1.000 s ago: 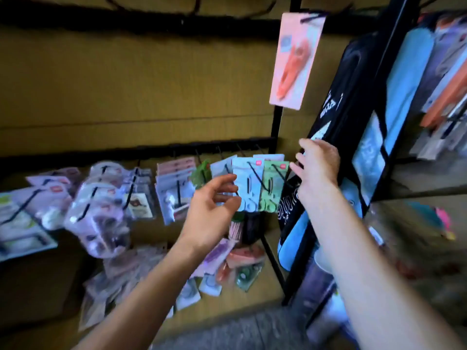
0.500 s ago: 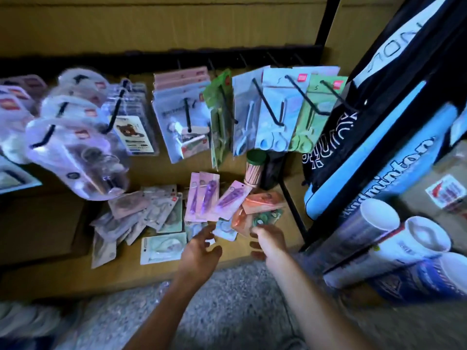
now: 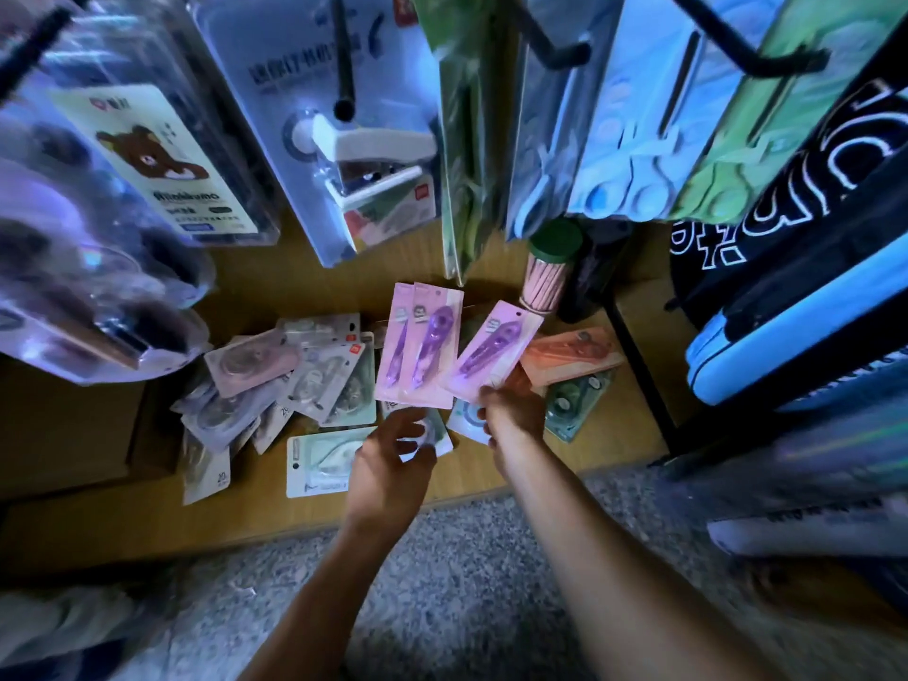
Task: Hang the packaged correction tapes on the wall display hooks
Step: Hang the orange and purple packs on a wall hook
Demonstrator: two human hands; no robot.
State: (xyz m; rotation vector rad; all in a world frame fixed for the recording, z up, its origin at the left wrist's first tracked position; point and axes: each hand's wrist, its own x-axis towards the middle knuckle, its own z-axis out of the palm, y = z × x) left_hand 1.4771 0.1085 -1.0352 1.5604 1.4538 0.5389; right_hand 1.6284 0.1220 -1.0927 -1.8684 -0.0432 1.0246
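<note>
Packaged correction tapes lie in a loose pile on a wooden ledge (image 3: 255, 513) below the wall display. My right hand (image 3: 511, 415) pinches the lower edge of a pink pack with a purple correction tape (image 3: 491, 344), tilted right. Two more pink packs (image 3: 417, 346) lie side by side just left of it. My left hand (image 3: 393, 459) hovers with loosely spread fingers over a clear pack (image 3: 432, 435), holding nothing. Orange packs (image 3: 572, 356), a green pack (image 3: 575, 403) and a pale green pack (image 3: 319, 462) lie around. Black hooks (image 3: 555, 46) jut out overhead.
Hanging stapler packs (image 3: 354, 140) and scissor packs (image 3: 629, 140) crowd the space right above the pile. A tube of pink pencils with a green lid (image 3: 545, 282) stands behind it. A black rack post (image 3: 634, 346), black bags (image 3: 835, 179) and a blue case (image 3: 786, 346) close off the right. Speckled floor (image 3: 442, 582) lies below.
Both hands have come down from the hooks to the pile on the ledge, and the view has tilted down and closer. My right hand has taken hold of a pink pack.
</note>
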